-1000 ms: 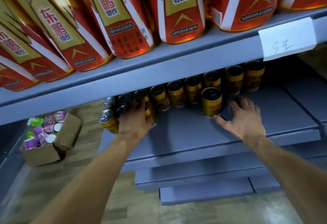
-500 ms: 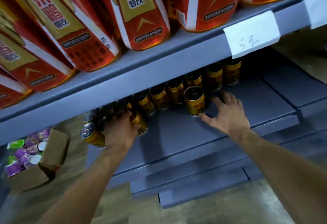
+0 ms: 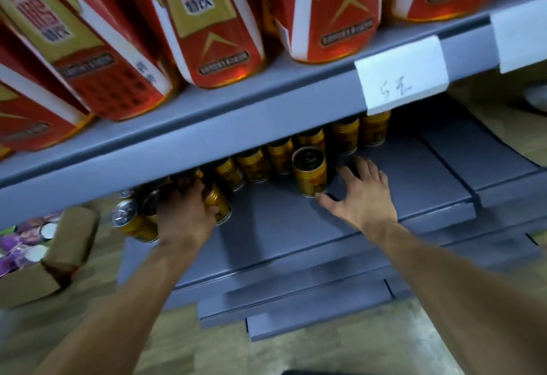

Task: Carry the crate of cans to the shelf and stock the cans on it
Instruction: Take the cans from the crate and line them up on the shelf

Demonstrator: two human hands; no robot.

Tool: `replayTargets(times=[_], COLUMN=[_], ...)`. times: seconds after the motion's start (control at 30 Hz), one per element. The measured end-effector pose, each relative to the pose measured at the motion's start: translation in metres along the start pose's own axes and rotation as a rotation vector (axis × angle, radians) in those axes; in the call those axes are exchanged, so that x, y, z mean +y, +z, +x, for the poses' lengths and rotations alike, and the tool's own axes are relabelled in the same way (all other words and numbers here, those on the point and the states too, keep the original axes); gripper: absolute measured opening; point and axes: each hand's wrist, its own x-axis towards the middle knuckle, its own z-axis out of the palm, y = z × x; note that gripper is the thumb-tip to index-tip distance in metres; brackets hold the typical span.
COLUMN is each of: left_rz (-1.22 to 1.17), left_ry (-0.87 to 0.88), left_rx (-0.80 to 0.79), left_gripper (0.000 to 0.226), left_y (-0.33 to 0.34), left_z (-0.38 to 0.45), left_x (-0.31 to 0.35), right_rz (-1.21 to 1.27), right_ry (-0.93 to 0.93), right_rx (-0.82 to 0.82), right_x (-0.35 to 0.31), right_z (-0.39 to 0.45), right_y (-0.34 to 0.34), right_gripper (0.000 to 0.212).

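Several gold cans stand in a row at the back of the grey lower shelf (image 3: 296, 226). One gold can (image 3: 310, 171) stands in front of the row. My right hand (image 3: 359, 197) lies on the shelf beside it, fingers spread, with the thumb at its base and the fingers behind its right side. My left hand (image 3: 186, 214) grips a gold can (image 3: 219, 203) in the cluster at the shelf's left end, where other cans (image 3: 130, 220) lean or stand close together. The upper shelf edge hides the tops of the back row.
Large red and gold packs (image 3: 213, 19) fill the upper shelf, which carries white price tags (image 3: 402, 74). A cardboard box (image 3: 59, 256) of purple cups sits on the wooden floor at the left. More grey shelf boards (image 3: 296, 300) step out below.
The view has shifted, so the shelves appear further right and up. My left hand has curled tighter round the can in the left cluster. My right hand stays beside the front can.
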Motion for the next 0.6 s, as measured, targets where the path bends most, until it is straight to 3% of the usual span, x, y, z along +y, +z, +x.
replayTargets(times=[0.23, 0.37, 0.5, 0.53, 0.6], left_rz=[-0.054, -0.071, 0.057, 0.034, -0.026], left_ry=[-0.014, -0.064, 0.032, 0.038, 0.001], left_rx=[-0.037, -0.052, 0.11, 0.128, 0.113], left_gripper=[0.049, 0.04, 0.035, 0.04, 0.072], left_y=[-0.008, -0.007, -0.006, -0.007, -0.006], left_z=[0.02, 0.013, 0.011, 0.012, 0.005], left_x=[-0.015, -0.021, -0.028, -0.029, -0.033], right_rz=[0.002, 0.013, 0.007, 0.007, -0.003], right_ry=[-0.004, -0.013, -0.021, -0.021, -0.026], right_rx=[-0.005, -0.025, -0.013, -0.009, -0.007], right_x=[-0.008, -0.004, -0.005, -0.004, -0.001], right_z=[0.011, 0.007, 0.011, 0.013, 0.014], right_y=[-0.005, -0.002, -0.003, -0.004, -0.004], right_gripper=[0.077, 0.081, 0.083, 0.083, 0.082])
